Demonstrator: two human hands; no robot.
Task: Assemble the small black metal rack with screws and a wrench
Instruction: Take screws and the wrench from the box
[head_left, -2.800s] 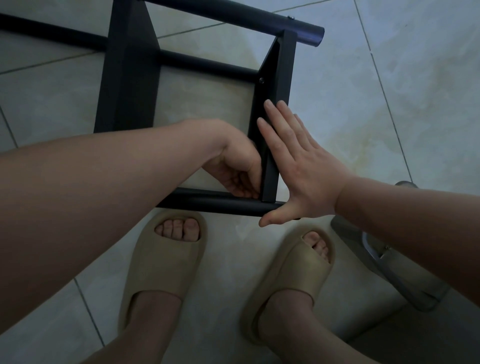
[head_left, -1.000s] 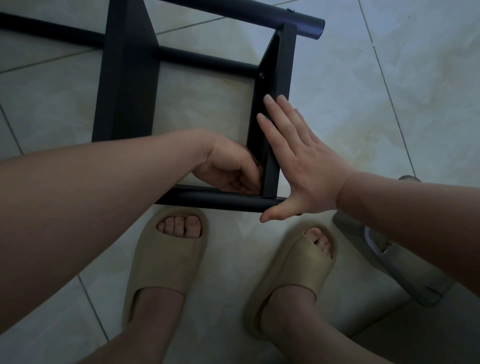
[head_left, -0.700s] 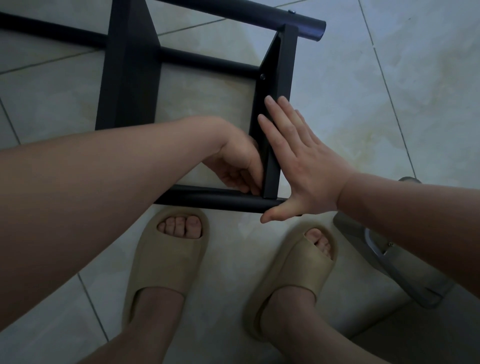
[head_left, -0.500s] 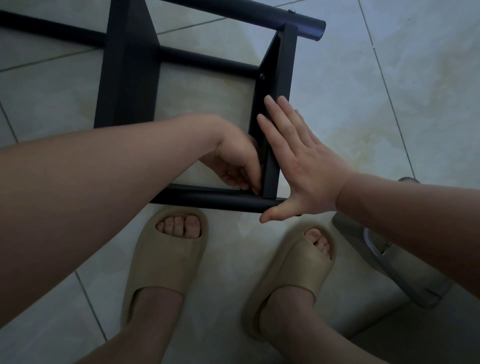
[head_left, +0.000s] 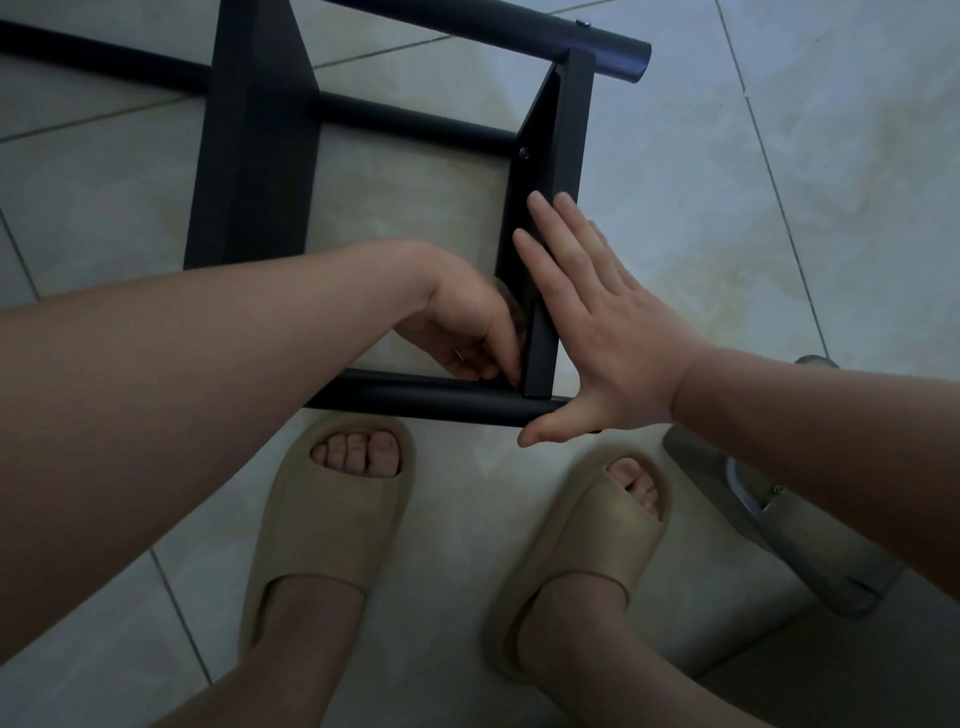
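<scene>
Pale tile floor (head_left: 779, 208) — black rack (head_left: 254, 156) lengthwise left-right; right hand (head_left: 608, 338) flat, grip apart; left hand (head_left: 467, 327) at corner, grip indiscernible.

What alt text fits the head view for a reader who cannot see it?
A right hand presses flat against the side panel of a small black metal rack, while the left hand reaches inside its lower corner, fingers curled; what they hold is hidden. Feet in beige slides stand on pale tiles.

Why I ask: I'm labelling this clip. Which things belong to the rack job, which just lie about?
Job: black rack, its end bracket, fitted screw, left hand at the lower corner, right hand flat against the bracket.
Apart from it: worn beige slippers, grey metal object.
</scene>
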